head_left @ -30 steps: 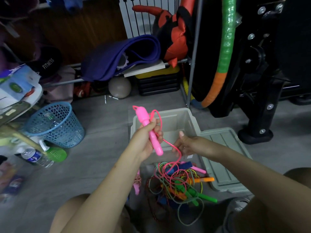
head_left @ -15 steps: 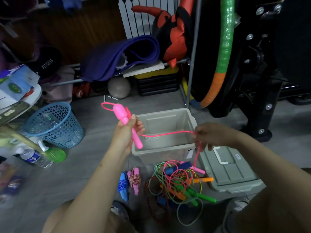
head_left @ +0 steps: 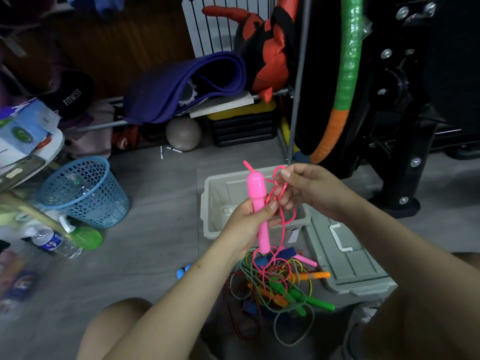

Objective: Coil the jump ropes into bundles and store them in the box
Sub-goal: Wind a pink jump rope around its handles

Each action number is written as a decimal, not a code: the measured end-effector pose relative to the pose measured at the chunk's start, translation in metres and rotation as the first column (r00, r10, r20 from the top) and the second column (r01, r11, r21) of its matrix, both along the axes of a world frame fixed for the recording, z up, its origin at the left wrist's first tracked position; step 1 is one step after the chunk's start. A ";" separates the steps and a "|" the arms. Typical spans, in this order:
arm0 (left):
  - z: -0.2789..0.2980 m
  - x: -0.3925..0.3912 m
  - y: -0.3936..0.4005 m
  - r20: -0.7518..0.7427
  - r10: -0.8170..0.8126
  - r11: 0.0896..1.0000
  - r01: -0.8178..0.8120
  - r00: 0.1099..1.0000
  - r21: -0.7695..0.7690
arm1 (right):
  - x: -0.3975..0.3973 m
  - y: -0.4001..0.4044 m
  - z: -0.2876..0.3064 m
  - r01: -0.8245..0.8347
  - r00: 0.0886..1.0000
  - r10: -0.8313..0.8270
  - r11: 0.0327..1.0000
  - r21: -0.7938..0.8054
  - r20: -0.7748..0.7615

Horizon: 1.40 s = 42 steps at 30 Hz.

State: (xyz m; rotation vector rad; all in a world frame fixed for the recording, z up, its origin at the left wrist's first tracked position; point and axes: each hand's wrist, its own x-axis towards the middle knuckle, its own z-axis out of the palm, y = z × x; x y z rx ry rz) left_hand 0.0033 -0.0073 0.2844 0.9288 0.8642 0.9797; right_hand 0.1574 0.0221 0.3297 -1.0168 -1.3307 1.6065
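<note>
The grey box point(head_left: 255, 203) on the floor looks empty; a tangle of ropes point(head_left: 278, 281) waits before it; her left hand point(head_left: 249, 224) grips the pink handle point(head_left: 257, 203), right hand point(head_left: 309, 188) pinching its cord point(head_left: 279, 198) into loops; coiling barely begun.

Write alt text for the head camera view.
A left hand grips a pink jump-rope handle upright while the right hand pinches a loop of its cord, above an open grey box and a tangled rope pile on the floor.
</note>
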 end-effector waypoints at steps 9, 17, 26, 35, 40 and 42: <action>0.001 -0.003 0.010 -0.174 0.045 0.997 -0.056 0.984 -0.061 | 0.004 0.007 -0.005 0.100 0.963 -0.135 0.983 0.155 0.232; 0.011 -0.005 0.013 -0.010 0.163 0.976 -0.163 0.987 -0.142 | -0.002 0.003 -0.014 0.152 0.947 -0.153 0.988 0.025 0.281; 0.022 -0.020 0.023 0.343 0.384 0.873 -0.216 0.857 -0.437 | -0.024 -0.017 -0.051 -0.193 0.942 0.266 0.929 -0.316 0.206; 0.022 -0.038 0.032 0.226 0.479 0.856 -0.395 0.848 -0.333 | -0.017 -0.022 -0.043 -0.270 0.877 0.294 0.956 -0.116 0.380; 0.023 -0.058 0.036 0.149 0.569 0.816 -0.532 0.809 -0.228 | -0.002 -0.018 -0.030 -0.340 0.753 0.314 0.938 -0.067 0.578; 0.026 -0.071 0.039 0.098 0.617 0.782 -0.595 0.781 -0.185 | 0.010 -0.013 -0.031 -0.467 0.505 0.327 0.882 -0.065 0.799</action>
